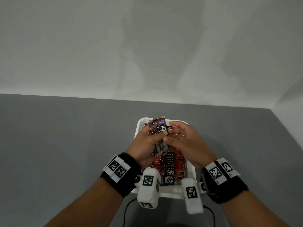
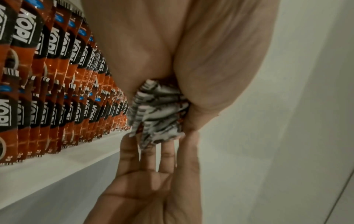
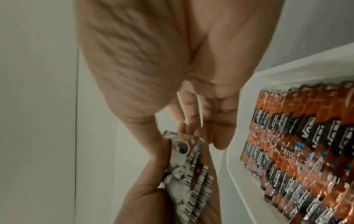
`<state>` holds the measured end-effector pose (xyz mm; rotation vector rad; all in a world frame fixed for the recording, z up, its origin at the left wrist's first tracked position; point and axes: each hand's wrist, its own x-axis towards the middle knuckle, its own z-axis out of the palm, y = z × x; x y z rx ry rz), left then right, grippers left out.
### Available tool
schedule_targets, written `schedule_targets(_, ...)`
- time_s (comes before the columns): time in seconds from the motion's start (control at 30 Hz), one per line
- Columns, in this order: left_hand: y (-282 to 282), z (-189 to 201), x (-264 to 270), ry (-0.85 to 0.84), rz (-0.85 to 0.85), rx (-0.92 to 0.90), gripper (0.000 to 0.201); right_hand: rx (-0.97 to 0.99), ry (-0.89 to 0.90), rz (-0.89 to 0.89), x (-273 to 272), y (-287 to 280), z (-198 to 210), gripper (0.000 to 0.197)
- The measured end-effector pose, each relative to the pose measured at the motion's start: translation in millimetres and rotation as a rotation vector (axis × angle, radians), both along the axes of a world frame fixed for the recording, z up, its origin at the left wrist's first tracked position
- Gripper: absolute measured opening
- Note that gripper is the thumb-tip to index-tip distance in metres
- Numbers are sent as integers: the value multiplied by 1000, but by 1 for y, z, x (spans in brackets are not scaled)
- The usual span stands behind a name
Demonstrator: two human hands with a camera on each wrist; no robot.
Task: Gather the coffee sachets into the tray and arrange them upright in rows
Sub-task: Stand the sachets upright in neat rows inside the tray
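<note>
Your right hand (image 3: 172,63) fills the upper centre of the view, palm toward the camera, fingers (image 3: 222,121) extended and loosely spread, gripping nothing. Below it, your left hand (image 3: 153,197) grips a bundle of sachets (image 3: 193,174); the bundle shows pale backs and striped sealed edges. Your right fingertips sit just beside the bundle's upper end; contact cannot be confirmed because of blur. To the right, the white tray (image 3: 235,174) holds packed rows of orange-and-black sachets (image 3: 306,151), overlapping one another in close rows.
</note>
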<state>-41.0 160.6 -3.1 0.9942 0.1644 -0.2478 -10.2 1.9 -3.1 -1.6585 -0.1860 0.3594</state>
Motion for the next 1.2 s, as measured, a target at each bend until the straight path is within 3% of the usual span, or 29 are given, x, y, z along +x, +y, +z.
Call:
schedule_targets(0.1,-2,-4,2,-19,77,80,29,-30,-12,-15,-1,1,0,33)
schedule_targets(0.2,-2,-4,1,-16,102,150,34,-99,-56,-25,0,-1,1,30)
schedule_targets(0.33,8,-4,1,-20,153,225,24,-192,-53,-10,1,-4,5,32)
schedule_targets(0.43,13,-7,0,-41,162,278,25,-189,-16,14,-1,-1,7,16)
schedule_targets(0.5,18,-9,-2,-53,176,358,22,-259,-51,37,-1,-1,6,6)
schedule_targets(0.67,31,-23,-9,-55,197,550,16,-510,-166,130,1,-1,-3,14)
schedule_targets(0.77,42,-25,-11,-2,211,663,13,-652,-171,267,-3,3,-15,4)
schedule_targets(0.97,60,-32,-20,-11,-67,1064,4,-839,-174,609,-19,32,-51,17)
schedule_targets(1.2,64,-36,-30,-91,-372,1359,9,-972,-256,715,-20,51,-69,22)
